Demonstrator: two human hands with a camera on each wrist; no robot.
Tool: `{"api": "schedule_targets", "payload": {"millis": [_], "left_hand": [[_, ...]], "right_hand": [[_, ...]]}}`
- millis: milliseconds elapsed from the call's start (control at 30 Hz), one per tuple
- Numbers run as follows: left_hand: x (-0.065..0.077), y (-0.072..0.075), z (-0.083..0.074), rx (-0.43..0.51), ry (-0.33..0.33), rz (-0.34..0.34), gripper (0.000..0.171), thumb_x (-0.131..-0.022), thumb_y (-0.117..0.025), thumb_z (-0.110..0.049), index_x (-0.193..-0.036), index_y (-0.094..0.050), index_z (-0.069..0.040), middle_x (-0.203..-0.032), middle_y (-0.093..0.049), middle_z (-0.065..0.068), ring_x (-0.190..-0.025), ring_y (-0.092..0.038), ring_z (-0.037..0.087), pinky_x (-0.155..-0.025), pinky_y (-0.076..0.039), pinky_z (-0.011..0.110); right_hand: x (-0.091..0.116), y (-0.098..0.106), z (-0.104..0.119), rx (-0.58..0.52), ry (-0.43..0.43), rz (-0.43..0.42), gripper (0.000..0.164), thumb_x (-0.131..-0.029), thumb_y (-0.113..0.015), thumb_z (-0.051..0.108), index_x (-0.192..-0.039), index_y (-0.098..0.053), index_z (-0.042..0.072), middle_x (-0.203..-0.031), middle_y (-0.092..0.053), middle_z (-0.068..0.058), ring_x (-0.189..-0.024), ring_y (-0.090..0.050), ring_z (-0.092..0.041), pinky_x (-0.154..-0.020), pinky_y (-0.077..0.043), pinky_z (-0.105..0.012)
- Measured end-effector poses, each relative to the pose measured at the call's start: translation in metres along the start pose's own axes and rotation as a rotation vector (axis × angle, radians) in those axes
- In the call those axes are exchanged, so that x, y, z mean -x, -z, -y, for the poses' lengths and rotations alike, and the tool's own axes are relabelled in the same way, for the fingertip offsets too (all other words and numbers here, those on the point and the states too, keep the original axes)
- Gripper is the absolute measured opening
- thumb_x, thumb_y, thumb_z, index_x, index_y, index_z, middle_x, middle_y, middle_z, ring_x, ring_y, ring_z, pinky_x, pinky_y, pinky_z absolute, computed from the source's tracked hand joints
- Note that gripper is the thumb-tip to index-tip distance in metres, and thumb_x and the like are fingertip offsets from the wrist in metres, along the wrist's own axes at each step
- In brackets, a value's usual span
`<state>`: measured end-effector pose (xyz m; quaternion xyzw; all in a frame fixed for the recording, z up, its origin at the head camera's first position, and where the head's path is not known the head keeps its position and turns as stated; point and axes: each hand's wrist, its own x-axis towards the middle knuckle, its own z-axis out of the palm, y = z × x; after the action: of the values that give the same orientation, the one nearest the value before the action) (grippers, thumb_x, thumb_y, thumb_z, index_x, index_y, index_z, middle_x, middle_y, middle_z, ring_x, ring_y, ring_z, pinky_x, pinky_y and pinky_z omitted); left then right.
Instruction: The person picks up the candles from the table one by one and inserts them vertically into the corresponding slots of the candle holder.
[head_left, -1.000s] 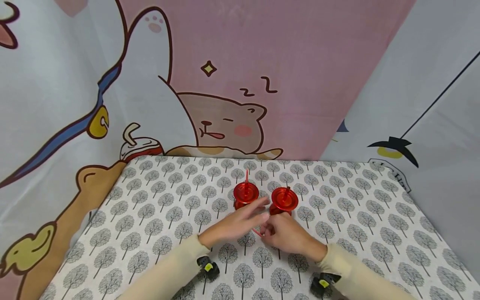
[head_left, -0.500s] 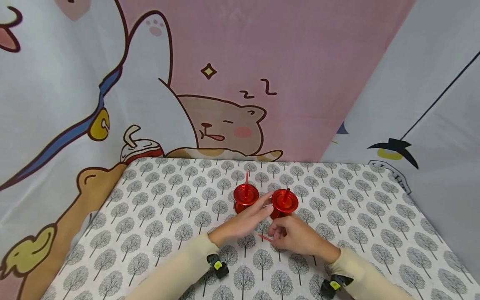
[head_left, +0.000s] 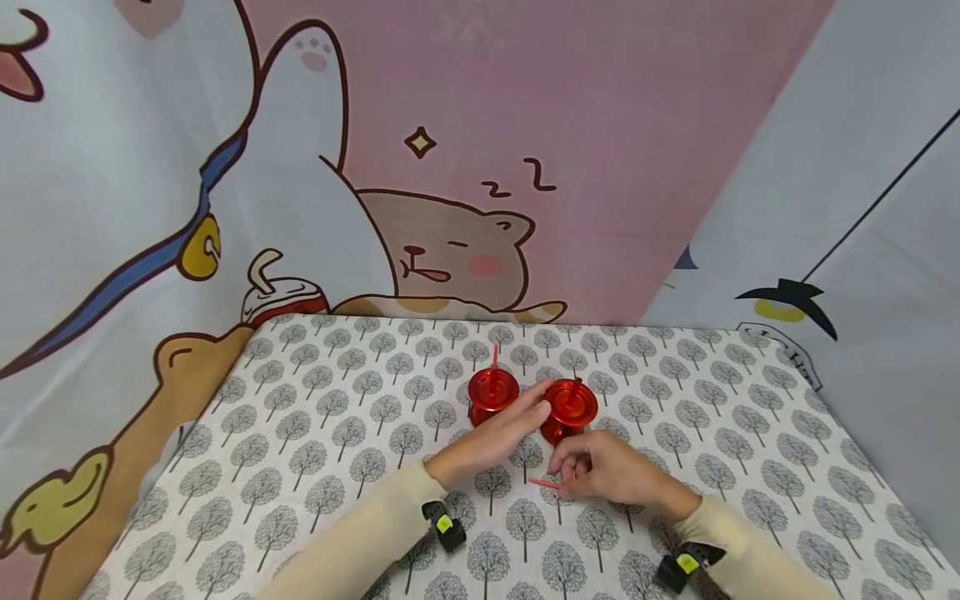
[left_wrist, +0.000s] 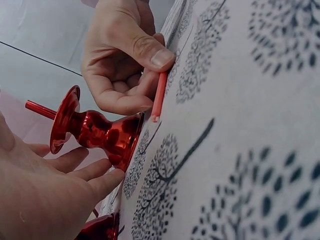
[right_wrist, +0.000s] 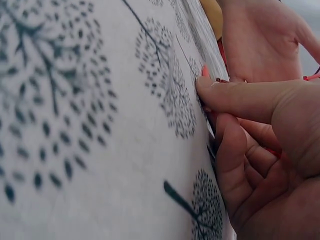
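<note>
Two shiny red candle holders stand upright on the cloth. From the left candle holder rises a slim pinkish-red candle. The right candle holder has a short red tube at its top. My left hand lies between the two, fingers extended, fingertips against or very near the right holder's stem and base. Just in front of that holder, my right hand pinches another slim red candle between thumb and fingers, low over the cloth. The candle's free tip points left; its other end is hidden by the hand.
A white cloth printed with grey trees covers the table. Behind it hangs a pink and white cartoon curtain. Each forearm bears a black wrist camera, the left camera and the right camera.
My right hand has drawn back toward me and right with the candle, baring more of the right holder. My left hand has shifted right to that holder.
</note>
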<state>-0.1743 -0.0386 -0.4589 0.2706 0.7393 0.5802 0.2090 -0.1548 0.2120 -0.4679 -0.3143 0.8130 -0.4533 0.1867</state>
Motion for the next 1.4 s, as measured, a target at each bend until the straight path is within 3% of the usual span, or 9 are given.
{"api": "schedule_targets", "payload": {"millis": [167, 533, 767, 1067, 1267, 1400], "left_hand": [[-0.003, 0.0, 0.003, -0.017, -0.031, 0.002, 0.072, -0.116, -0.03, -0.062, -0.179, -0.019, -0.027, -0.182, -0.02, -0.001, -0.167, -0.017, 0.026, -0.129, -0.021, 0.068], [-0.003, -0.002, 0.0, -0.006, -0.016, -0.013, 0.073, -0.116, -0.032, -0.061, -0.178, -0.02, -0.026, -0.182, -0.02, 0.0, -0.167, -0.016, 0.026, -0.131, -0.019, 0.063], [-0.001, -0.003, -0.004, 0.0, 0.015, -0.022, 0.066, -0.117, -0.032, -0.056, -0.178, -0.021, -0.033, -0.182, -0.021, -0.006, -0.166, -0.017, 0.021, -0.131, -0.02, 0.061], [-0.001, -0.003, -0.004, -0.001, -0.007, -0.018, 0.066, -0.118, -0.032, -0.054, -0.178, -0.022, -0.028, -0.182, -0.022, -0.003, -0.166, -0.019, 0.023, -0.131, -0.021, 0.059], [-0.001, -0.002, -0.003, -0.008, -0.03, -0.017, 0.071, -0.117, -0.032, -0.059, -0.178, -0.023, -0.025, -0.182, -0.022, 0.002, -0.167, -0.019, 0.029, -0.13, -0.022, 0.064], [-0.004, -0.002, 0.005, -0.023, -0.036, -0.021, 0.071, -0.116, -0.031, -0.062, -0.178, -0.023, -0.028, -0.181, -0.024, 0.0, -0.166, -0.021, 0.028, -0.129, -0.023, 0.065]], "right_hand": [[0.006, 0.006, -0.003, 0.001, -0.017, -0.017, 0.025, -0.084, -0.093, 0.003, -0.105, -0.08, 0.01, -0.083, -0.073, 0.003, -0.071, -0.065, -0.009, -0.061, -0.054, -0.023], [0.026, 0.023, -0.015, 0.041, -0.061, -0.125, 0.022, -0.085, -0.093, 0.006, -0.101, -0.079, 0.008, -0.085, -0.073, 0.003, -0.075, -0.068, -0.012, -0.065, -0.058, -0.025], [0.037, 0.031, -0.02, 0.12, -0.126, -0.194, 0.02, -0.084, -0.091, 0.005, -0.099, -0.079, 0.011, -0.083, -0.072, 0.003, -0.075, -0.067, -0.012, -0.065, -0.059, -0.027], [0.041, 0.03, -0.02, 0.249, -0.044, -0.24, 0.028, -0.076, -0.089, -0.004, -0.095, -0.079, 0.015, -0.08, -0.069, 0.011, -0.074, -0.067, -0.008, -0.066, -0.06, -0.027], [0.04, 0.029, -0.019, 0.34, 0.005, -0.244, 0.031, -0.073, -0.089, -0.003, -0.092, -0.077, 0.019, -0.077, -0.067, 0.017, -0.07, -0.065, -0.003, -0.062, -0.059, -0.025], [0.04, 0.029, -0.02, 0.33, 0.004, -0.242, 0.031, -0.073, -0.088, -0.004, -0.092, -0.077, 0.018, -0.076, -0.067, 0.016, -0.069, -0.065, -0.003, -0.062, -0.059, -0.026]]}}
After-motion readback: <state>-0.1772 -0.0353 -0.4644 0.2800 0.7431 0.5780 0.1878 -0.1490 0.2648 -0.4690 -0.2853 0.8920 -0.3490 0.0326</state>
